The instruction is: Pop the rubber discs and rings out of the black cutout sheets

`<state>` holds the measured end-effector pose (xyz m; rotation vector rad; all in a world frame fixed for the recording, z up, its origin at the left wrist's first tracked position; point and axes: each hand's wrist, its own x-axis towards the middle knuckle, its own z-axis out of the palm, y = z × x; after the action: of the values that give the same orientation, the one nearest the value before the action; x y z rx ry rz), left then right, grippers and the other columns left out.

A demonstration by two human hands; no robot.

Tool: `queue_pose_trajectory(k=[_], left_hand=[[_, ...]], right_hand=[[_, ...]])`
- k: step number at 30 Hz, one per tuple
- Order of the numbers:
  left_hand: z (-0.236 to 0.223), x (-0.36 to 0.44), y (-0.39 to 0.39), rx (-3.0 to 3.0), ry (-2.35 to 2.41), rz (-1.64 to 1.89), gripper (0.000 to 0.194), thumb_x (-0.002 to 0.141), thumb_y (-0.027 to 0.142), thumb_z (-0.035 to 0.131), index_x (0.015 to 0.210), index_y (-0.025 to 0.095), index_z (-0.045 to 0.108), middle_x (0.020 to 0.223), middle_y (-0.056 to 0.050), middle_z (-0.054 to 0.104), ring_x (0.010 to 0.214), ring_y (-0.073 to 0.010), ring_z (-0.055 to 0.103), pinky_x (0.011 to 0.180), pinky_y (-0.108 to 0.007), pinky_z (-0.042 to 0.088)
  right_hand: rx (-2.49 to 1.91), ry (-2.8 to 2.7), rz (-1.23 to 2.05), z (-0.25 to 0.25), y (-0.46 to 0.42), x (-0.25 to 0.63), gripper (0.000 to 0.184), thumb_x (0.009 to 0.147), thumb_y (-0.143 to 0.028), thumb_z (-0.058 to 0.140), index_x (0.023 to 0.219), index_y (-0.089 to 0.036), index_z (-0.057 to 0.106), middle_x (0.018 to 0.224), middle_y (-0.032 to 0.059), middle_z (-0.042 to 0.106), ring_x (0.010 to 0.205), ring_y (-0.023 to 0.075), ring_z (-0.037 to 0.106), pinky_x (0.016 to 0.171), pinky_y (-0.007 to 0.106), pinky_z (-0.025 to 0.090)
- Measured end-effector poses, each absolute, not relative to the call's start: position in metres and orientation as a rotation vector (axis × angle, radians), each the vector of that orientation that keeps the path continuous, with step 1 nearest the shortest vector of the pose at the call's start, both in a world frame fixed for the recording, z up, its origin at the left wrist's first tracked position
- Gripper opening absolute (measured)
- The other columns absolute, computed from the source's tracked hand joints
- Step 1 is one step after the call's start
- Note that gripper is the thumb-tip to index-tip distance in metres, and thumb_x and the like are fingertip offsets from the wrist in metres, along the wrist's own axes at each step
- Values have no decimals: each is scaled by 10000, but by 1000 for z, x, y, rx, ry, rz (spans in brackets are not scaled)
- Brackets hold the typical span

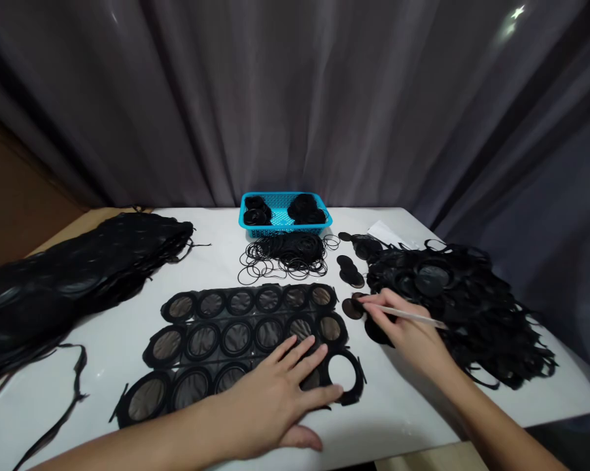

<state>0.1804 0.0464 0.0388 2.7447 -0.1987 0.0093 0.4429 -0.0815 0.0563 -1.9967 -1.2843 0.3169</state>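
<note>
My left hand [280, 399] lies flat with fingers spread on a black sheet of joined rings [219, 320]. Dark round pieces fill most of the rings; the ring at the right end of the nearest row [358, 383] shows white table through it, and my index fingertip touches its edge. My right hand [403, 327] pinches a thin, pale, stick-like tool [415, 316]. Its tip is at some small dark discs [352, 309] just right of the sheet. Whether the tip grips a disc I cannot tell.
Behind the sheet lies a heap of thin black loops [295, 252], then a blue basket [285, 229] holding black round pieces. More black discs [348, 271] lie to the right, beside a large pile of black ring scraps [471, 307]. Stacked black sheets [79, 261] cover the left side.
</note>
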Motion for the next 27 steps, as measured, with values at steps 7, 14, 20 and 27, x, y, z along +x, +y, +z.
queue_pose_trajectory(k=[7, 14, 20, 27], left_hand=[[31, 200, 59, 2818, 43, 12, 715, 899, 498, 701, 1494, 206, 434, 1601, -205, 273, 1485, -366, 241, 1190, -568, 229], [30, 199, 58, 2819, 48, -12, 710, 907, 448, 708, 1517, 254, 400, 1616, -193, 237, 1493, -359, 209, 1188, -578, 217], [33, 199, 58, 2797, 47, -24, 697, 897, 425, 726, 1504, 255, 426, 1609, -203, 252, 1488, -370, 226, 1183, -578, 229], [27, 198, 59, 2777, 41, 45, 682, 910, 439, 705, 1506, 272, 418, 1625, -166, 238, 1494, -359, 222, 1198, -560, 206]], right_hand=[[-1809, -1431, 755, 45, -59, 408, 184, 933, -310, 524, 800, -210, 602, 887, 39, 726, 809, 195, 647, 738, 309, 467], [-1717, -1334, 870, 40, -64, 410, 215, 912, -302, 568, 723, -213, 519, 995, 54, 691, 942, 208, 617, 843, 334, 453], [-1711, -1338, 859, 38, -63, 408, 216, 909, -299, 574, 717, -214, 524, 988, 51, 678, 945, 213, 611, 858, 347, 443], [-1691, -1324, 889, 38, -64, 407, 230, 913, -317, 583, 718, -216, 514, 999, 59, 668, 986, 220, 601, 885, 353, 448]])
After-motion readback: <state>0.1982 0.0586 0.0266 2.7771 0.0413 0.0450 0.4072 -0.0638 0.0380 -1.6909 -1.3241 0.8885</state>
